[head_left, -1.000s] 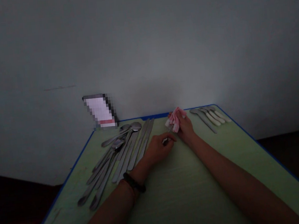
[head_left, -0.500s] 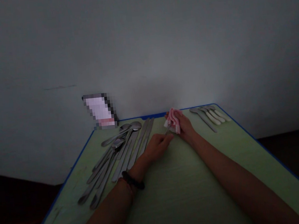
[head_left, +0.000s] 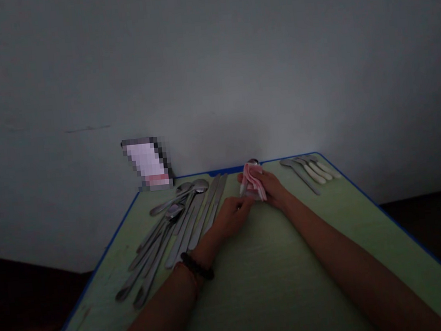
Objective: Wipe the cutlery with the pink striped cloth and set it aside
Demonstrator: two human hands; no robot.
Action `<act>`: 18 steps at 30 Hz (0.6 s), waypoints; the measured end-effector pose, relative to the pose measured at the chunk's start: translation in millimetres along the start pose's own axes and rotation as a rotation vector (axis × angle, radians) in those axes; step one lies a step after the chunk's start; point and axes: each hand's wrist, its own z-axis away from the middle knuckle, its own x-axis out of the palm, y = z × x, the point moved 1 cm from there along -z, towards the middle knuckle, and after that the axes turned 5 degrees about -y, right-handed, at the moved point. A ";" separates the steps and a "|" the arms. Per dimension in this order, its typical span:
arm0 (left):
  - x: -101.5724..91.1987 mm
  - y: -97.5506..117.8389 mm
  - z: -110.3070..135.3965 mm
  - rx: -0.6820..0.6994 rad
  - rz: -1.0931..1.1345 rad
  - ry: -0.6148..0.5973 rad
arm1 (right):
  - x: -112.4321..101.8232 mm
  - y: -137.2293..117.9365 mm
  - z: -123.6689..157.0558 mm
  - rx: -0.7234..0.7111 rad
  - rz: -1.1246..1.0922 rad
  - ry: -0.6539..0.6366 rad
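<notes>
Near the table's far edge, my right hand (head_left: 272, 187) is closed round a folded pink-and-white cloth (head_left: 253, 177). The cloth wraps a spoon (head_left: 253, 161), whose rounded metal head shows above it. My left hand (head_left: 232, 216), with a dark band at the wrist, pinches the spoon's handle end below the cloth; most of the handle is hidden. Left of my left hand lie several metal spoons (head_left: 152, 261) and several table knives (head_left: 195, 217), side by side. Right of my right hand are an all-metal fork (head_left: 300, 175) and several white-handled forks (head_left: 314, 173).
The pale green table (head_left: 271, 285) has a blue edge and stands against a grey wall (head_left: 211, 67). A blurred-out phone-like device (head_left: 147, 163) leans on the wall at the back left corner.
The cloth has shifted slightly left along the spoon, and the spoon's head now shows above it. My left hand stays at the handle end. The laid-out cutlery has not moved.
</notes>
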 end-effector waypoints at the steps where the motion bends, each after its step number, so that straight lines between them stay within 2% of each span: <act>1: -0.9 0.3 0.3 0.004 0.000 -0.025 | 0.1 0.7 -1.1 -0.046 -0.030 0.032; 5: -5.2 1.4 3.2 0.029 0.025 -0.231 | 1.3 2.7 -4.1 -0.254 -0.100 0.164; 8: -7.2 2.1 5.6 0.030 0.075 -0.314 | 2.9 3.2 -3.5 -0.295 -0.074 0.218; 11: -5.7 2.1 6.2 -0.002 0.080 -0.258 | 2.8 1.8 -1.9 -0.235 -0.049 0.208; 15: -1.4 0.6 5.0 -0.017 0.052 -0.154 | 0.3 -1.0 -1.6 -0.077 -0.032 0.089; 18: 0.4 -0.7 3.4 0.015 0.081 -0.116 | -2.8 -1.7 -3.4 -0.067 -0.070 0.094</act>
